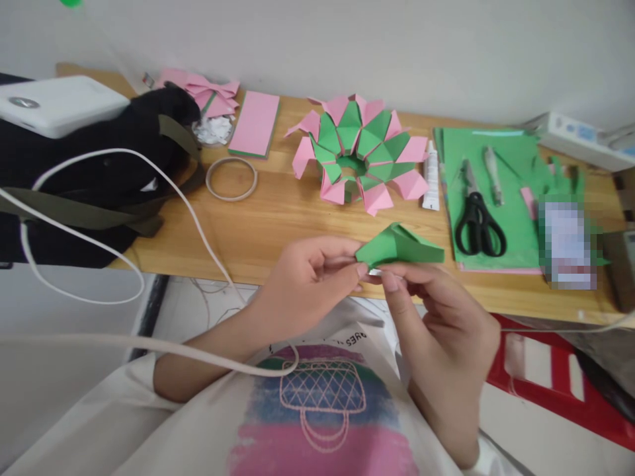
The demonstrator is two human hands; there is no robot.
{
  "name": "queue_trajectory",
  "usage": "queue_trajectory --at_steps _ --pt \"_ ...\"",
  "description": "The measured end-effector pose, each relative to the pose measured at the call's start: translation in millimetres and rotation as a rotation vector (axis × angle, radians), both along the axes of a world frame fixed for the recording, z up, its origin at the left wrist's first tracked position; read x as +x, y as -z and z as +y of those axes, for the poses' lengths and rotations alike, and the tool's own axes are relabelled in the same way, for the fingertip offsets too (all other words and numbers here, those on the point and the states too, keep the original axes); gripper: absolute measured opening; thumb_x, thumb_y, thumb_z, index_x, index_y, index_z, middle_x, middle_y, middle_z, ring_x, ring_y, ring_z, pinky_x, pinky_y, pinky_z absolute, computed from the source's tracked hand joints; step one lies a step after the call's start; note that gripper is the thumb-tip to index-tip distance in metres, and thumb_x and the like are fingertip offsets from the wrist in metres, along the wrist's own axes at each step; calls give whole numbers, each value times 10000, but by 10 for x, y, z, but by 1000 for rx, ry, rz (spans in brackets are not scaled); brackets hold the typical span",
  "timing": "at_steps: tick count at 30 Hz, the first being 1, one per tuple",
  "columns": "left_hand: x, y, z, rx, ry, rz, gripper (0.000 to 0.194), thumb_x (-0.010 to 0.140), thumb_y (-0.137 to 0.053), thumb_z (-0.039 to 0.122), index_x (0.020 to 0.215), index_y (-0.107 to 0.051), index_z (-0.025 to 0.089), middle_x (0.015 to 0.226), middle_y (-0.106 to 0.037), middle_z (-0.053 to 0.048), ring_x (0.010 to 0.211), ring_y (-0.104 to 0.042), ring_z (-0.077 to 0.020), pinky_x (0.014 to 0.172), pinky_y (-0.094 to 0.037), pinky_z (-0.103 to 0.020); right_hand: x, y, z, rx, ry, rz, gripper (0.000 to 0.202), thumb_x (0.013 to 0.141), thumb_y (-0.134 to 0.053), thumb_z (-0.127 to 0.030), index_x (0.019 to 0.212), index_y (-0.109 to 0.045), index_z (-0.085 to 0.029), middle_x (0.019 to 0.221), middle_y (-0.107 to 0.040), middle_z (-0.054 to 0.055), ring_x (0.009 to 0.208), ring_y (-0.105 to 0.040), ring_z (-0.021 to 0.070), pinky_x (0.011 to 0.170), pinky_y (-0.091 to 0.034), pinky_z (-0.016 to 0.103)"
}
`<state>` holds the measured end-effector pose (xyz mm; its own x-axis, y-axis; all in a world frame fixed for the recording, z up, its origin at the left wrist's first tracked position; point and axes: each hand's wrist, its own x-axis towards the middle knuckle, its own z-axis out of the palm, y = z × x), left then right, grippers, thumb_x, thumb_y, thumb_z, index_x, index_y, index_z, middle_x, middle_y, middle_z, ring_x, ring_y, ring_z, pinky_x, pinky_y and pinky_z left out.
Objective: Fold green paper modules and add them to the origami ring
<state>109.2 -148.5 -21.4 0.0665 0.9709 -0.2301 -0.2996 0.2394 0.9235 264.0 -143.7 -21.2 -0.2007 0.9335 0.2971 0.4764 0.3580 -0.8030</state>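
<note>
A folded green paper piece (397, 246) is held between both hands, just over the front edge of the table. My left hand (312, 277) pinches its left corner between thumb and fingers. At its lower right edge, my right hand (436, 311) grips it with the thumb against the fingers. A small white bit (376, 272) shows beneath the green paper, between the two thumbs; I cannot tell what it is. Behind the hands lies a ring-shaped paper flower (347, 135) of joined green and pink folded pieces, with a white tube (431, 178) to its right.
Pink sheets (254, 123), folded pink pieces (213, 89) and a tape ring (231, 179) lie left on the wooden table (198, 228). Black scissors (479, 221) and a cutter (493, 175) rest on green paper (520, 231). A white cable (193, 211) loops past a black bag (99, 185).
</note>
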Motion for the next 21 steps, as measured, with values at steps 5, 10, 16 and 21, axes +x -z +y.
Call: queue_trajectory --at_steps 5,10,16,21 --pt "-7 5 -18 27 -2 11 163 828 -617 79 881 -735 177 822 -769 16 759 -720 -101 687 -580 -149 7 -5 5 54 -3 -37 99 856 -661 -121 883 -678 -215 790 -684 -44 693 -604 74 614 -477 185" --pt "-10 33 -37 78 9 36 190 850 -600 86 917 -743 192 893 -776 14 818 -730 -117 763 -584 -188 5 1 -4 99 0 -82 92 852 -657 -102 862 -683 -190 774 -689 -34 677 -616 70 614 -480 182" --pt "19 33 -71 90 -6 81 211 846 -613 94 981 -742 192 974 -775 -8 879 -734 -143 832 -587 -228 -24 -1 -23 200 37 -166 98 842 -659 -99 881 -684 -185 690 -640 -42 572 -550 64 569 -464 202" --pt "31 12 -71 76 -17 98 196 835 -633 95 969 -748 180 954 -778 -11 883 -735 -157 811 -593 -225 -9 3 -33 212 33 -148 130 826 -672 -89 901 -693 -193 695 -646 -39 576 -566 71 560 -459 210"
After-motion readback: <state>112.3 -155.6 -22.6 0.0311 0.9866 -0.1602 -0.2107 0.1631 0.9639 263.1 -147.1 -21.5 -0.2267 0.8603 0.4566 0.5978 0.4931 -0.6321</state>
